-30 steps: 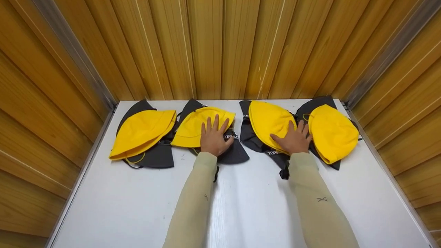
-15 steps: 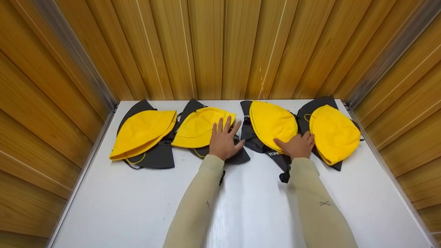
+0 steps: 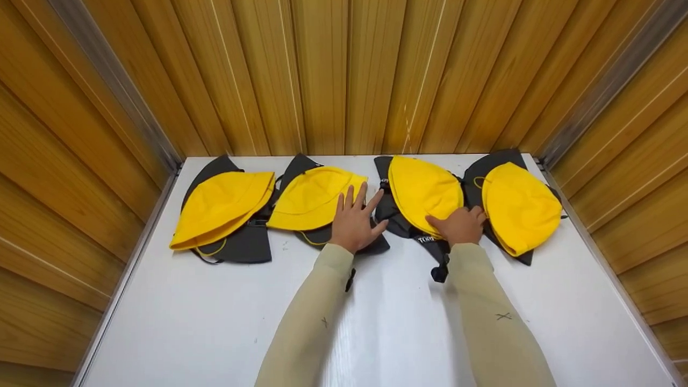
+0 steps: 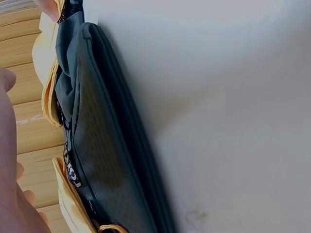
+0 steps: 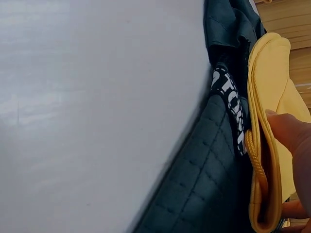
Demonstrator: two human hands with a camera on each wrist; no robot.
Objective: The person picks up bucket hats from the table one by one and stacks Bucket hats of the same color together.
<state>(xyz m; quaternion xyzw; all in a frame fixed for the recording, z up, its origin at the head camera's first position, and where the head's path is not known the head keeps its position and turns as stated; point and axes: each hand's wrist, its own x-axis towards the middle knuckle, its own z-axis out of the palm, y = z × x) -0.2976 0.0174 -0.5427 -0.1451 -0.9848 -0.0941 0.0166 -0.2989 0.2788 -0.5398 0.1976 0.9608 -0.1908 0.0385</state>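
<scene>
Yellow bucket hats lie in a row, each over a dark grey hat. In the head view, my left hand lies over the lower right of the second yellow hat and its dark hat, fingers spread. My right hand is at the lower right of the third yellow hat, its thumb on the brim. The right wrist view shows that thumb and fingertips touching the yellow hat. A lettered strap crosses the quilted dark hat below.
More yellow hats lie at the far left and far right. They rest along the back of a white table. Wood-look panels wall the back and both sides. A black buckle hangs from the third dark hat.
My left hand has slid right and toward me across the second hat. My right hand has drawn slightly toward me, its fingers less spread. The hats stay in place.
</scene>
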